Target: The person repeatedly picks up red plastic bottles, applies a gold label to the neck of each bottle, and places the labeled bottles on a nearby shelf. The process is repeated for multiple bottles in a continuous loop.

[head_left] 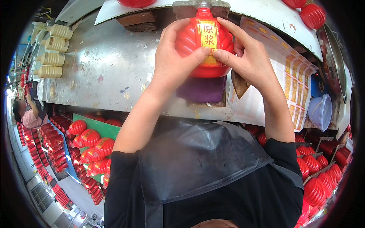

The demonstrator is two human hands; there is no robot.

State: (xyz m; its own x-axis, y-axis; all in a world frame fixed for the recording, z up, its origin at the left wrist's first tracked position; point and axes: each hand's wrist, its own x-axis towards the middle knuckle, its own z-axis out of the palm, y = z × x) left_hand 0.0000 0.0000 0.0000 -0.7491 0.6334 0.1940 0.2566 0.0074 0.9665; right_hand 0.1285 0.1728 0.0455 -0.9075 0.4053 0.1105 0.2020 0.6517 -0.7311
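A red swirl-ribbed bottle (186, 41) lies on its side on a rest, its neck pointing away from me into a notched grey holder (222, 10). A gold and red label (208, 36) runs down the bottle's upper face. My left hand (171, 57) is curved around the bottle's left side, and my right hand (251, 59) around its right side. Both thumbs press on the lower part of the label, almost tip to tip. A purple pad (201, 90) shows below the bottle's base.
Sheets of gold labels (294, 79) lie to the right, beside a pale blue bucket (320, 111). Cream plastic bottles (51, 59) line the metal table's (102, 64) left end. Red bottles (89, 138) fill racks on both sides. Another person (32, 114) is at far left.
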